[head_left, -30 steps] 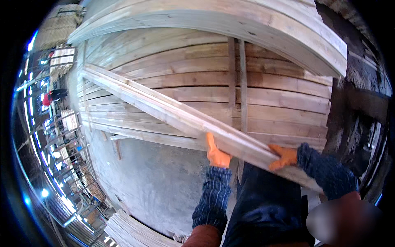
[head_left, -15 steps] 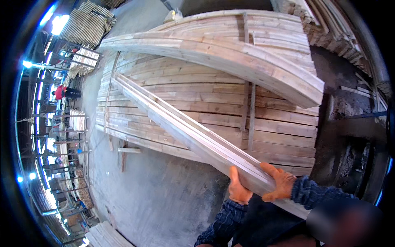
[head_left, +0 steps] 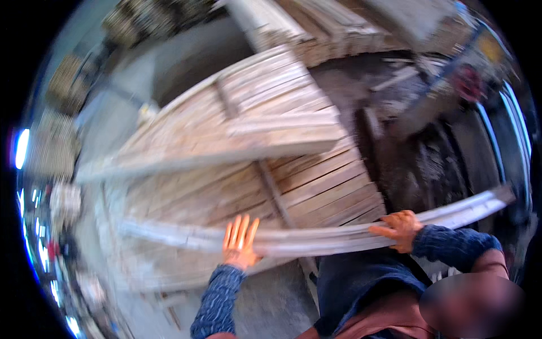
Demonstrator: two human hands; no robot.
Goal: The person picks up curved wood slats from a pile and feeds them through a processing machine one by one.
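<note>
A narrow bundle of long pale wooden boards (head_left: 327, 240) lies crosswise in front of my body, its right end reaching past the stack. My left hand (head_left: 241, 244) rests against the bundle with its fingers stretched out and spread. Farther right, my right hand (head_left: 400, 230) is closed over the bundle's top edge, its fingers partly bent; the underside of that grip is hidden. Beyond the bundle is a wide, low stack of planks (head_left: 322, 195). A thicker bundle of boards (head_left: 271, 141) lies slantwise on top of the stack. Motion blurs the left part of the view.
A thin wooden strip (head_left: 274, 192) crosses the stack. More piled lumber (head_left: 316, 42) stands at the far side. Loose offcuts (head_left: 398, 76) lie on the dark floor at the right, near machinery with a red part (head_left: 467, 83). Concrete floor (head_left: 265, 299) shows below the stack.
The view has swung right. The narrow bundle has turned from slanting to nearly crosswise. My left hand has moved left along it and spread its fingers; both hands are now farther apart.
</note>
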